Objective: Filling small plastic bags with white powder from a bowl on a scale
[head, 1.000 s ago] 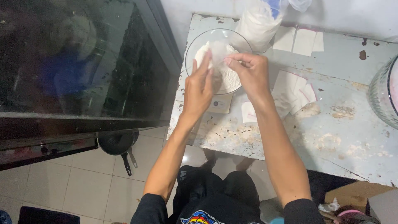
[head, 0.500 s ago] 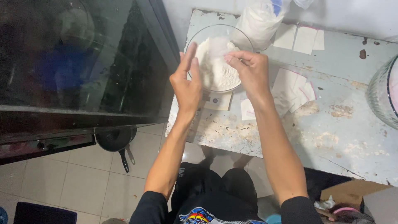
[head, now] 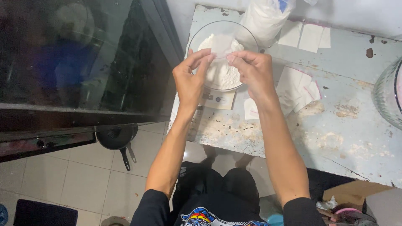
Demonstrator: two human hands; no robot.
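Both hands [head: 190,79] [head: 253,73] raised together, fingertips pinching.

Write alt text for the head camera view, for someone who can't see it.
Seen from above, a person's left hand and right hand pinch a thin white round sheet between their fingertips over a glass bowl of white flour. The bowl sits on a small scale on a worn pale table; a black frying pan lies on the tiled floor below.

Worn pale surface [head: 347,138]; paper squares [head: 310,37] at back. Glass jar [head: 387,98] at right edge. Black pan [head: 117,140] on tiled floor [head: 75,180]. Dark cabinet [head: 75,62] left.
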